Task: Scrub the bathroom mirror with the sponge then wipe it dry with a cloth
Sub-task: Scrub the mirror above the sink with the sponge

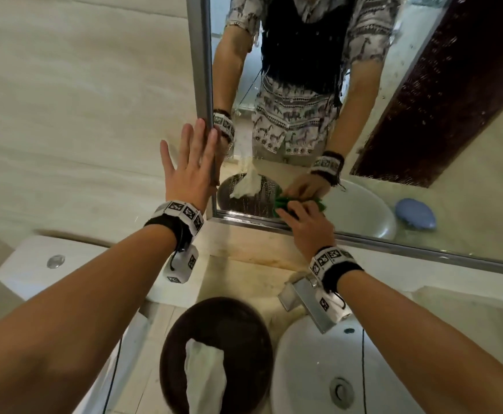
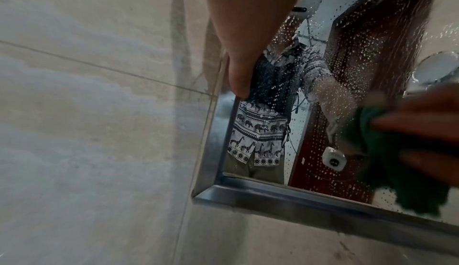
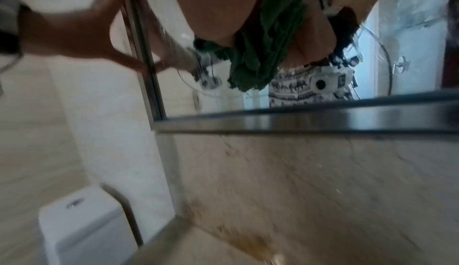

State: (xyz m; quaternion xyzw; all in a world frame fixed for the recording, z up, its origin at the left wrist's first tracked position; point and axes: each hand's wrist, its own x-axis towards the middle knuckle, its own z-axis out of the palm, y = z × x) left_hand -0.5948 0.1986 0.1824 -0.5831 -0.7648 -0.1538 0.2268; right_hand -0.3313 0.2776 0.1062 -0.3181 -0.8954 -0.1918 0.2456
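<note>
Right hand (image 1: 307, 224) has its fingers curled over a green sponge (image 1: 283, 204) and presses it against the mirror (image 1: 423, 85), low down near the bottom left corner, just above the frame (image 1: 423, 245). In the right wrist view the sponge (image 3: 263, 53) looks bunched and ragged at the edges, sticking out past the fingers. The left wrist view catches it too, blurry, at the right side (image 2: 397, 161).

Left hand (image 1: 189, 165) is flat and spread, holding nothing, fingers straight. It's planted on the tiled wall (image 1: 80, 115) right at the mirror's left edge, with a fingertip or two lying over the metal frame strip. You can see one finger (image 2: 238, 69) ending right on that strip in the left wrist view.

The glass is covered in water drops (image 2: 347, 72), mostly over the dark door reflection.

Near side, below the hands: a round dark brown bowl (image 1: 214, 324) with a white cloth (image 1: 205, 377) draped in it, sitting just left of the white sink (image 1: 304, 369). The metal tap (image 1: 304, 300) sits right under the right wrist. Far left is a white toilet tank (image 1: 35, 264) with a chrome flush button (image 1: 55, 261). Something blue and oval (image 1: 415, 213) shows in the mirror at the right, can't tell what it is.
</note>
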